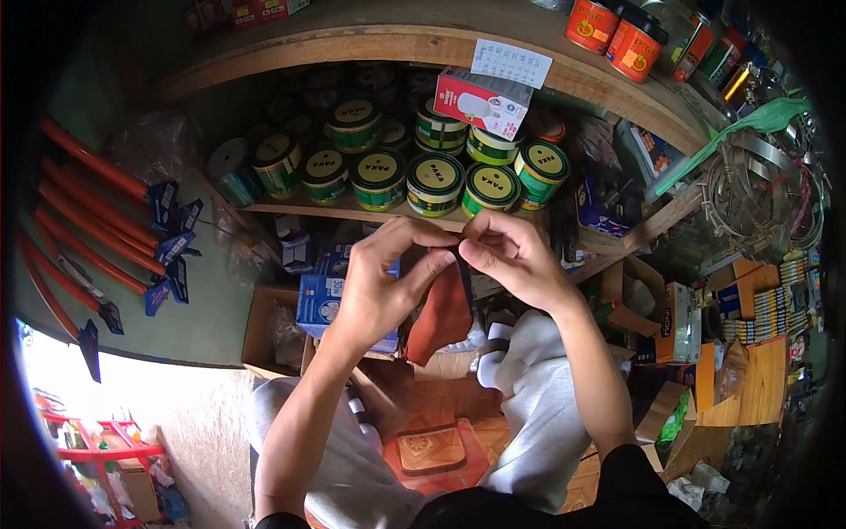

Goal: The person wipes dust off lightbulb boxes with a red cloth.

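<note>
A limp reddish-brown cloth piece [442,322] with a dark edge hangs between my hands, over the gap between my knees. My left hand [388,278] pinches its top edge between thumb and fingers. Close beside it, my right hand [518,264] has thumb and forefinger pressed together on the dark top corner. The fingertips of both hands almost meet there. Behind the hands stand several green tins with cream lids [434,176], marked PAKA, on a wooden shelf [344,212].
Orange curved saws [97,225] with blue tags hang at the left. A blue box [322,304] stands beside my left wrist. A red-and-white box [483,101] lies on the tins. Metal hose clamps [762,189] hang at the right. Below is a red stool [436,454].
</note>
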Tool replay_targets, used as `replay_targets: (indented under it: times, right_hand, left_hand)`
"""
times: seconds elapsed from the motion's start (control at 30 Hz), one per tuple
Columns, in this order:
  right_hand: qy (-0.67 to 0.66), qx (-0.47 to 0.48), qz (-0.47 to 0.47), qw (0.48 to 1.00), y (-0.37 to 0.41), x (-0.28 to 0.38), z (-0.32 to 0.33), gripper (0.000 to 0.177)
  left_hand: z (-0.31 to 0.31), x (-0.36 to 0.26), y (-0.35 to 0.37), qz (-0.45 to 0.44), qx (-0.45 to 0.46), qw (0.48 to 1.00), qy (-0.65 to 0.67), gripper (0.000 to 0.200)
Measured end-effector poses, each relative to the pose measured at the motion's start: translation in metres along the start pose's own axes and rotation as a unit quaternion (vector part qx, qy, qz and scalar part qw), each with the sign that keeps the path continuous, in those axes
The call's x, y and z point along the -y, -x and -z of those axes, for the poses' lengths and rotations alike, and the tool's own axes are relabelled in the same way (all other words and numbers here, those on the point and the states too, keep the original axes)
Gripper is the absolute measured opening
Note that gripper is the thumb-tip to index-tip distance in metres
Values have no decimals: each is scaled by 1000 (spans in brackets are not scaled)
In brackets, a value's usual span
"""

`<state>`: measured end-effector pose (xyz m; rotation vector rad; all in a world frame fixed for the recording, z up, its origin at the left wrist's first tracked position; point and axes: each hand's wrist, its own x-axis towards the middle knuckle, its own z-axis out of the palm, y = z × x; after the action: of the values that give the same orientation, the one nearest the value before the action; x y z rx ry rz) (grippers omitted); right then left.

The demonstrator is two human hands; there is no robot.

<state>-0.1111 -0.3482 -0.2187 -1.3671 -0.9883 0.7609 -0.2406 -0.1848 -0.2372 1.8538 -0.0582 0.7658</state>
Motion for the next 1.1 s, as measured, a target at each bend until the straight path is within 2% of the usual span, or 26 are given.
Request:
replay_targets:
  times: [0.03, 0.07, 0.2, 0.3, 0.37, 0.43, 0.53, 0.63, 0.67, 0.83, 0.93, 1.03, 1.07, 1.1]
  right_hand:
    - [-1, -2, 9, 1000, 1, 2, -4, 26]
    - [33, 1, 34, 999, 0, -3, -6, 26]
    - [158, -12, 38, 987, -2, -14, -11, 28]
    - [217, -55, -4, 975, -2, -11, -4, 25]
    - [269, -73, 46, 959, -3, -6, 1, 20]
    - [304, -58, 66, 949, -2, -4, 1, 22]
    - [274, -50, 96, 956, -4, -12, -4, 19]
    - [165, -46, 79, 982, -6, -23, -10, 16]
    - [184, -54, 89, 977, -7, -22, -11, 16]
    - [297, -105, 129, 940, -6, -14, -9, 13]
    - [301, -95, 83, 945, -5, -9, -5, 17]
    - [247, -82, 138, 956, -3, -5, -15, 25]
    - [226, -80, 127, 963, -4, -13, -14, 32]
    - [221, -75, 114, 966, -4, -12, -13, 33]
  left_hand:
    - [1, -1, 0, 23, -19, 1000, 1, 17]
    - [5, 1, -2, -5, -36, 999, -25, 15]
    - [16, -9, -5, 16, -35, 997, -73, 16]
    - [37, -17, -9, 11, 13, 987, -159, 16]
    - [46, -15, -7, 39, 29, 984, -173, 14]
    - [49, -12, -6, 66, 44, 983, -166, 14]
    - [43, -7, -4, 130, 11, 990, -60, 12]
    - [33, -7, -5, 158, -30, 983, 84, 12]
    - [28, -9, -5, 148, -42, 982, 110, 12]
    - [24, -7, -5, 134, -50, 990, 11, 16]
    - [26, -9, -4, 147, -47, 988, -10, 18]
    - [23, -10, -2, 146, -48, 988, -5, 19]
    - [21, -10, -2, 140, -53, 989, -12, 18]
    - [21, -11, -2, 135, -58, 989, -19, 18]
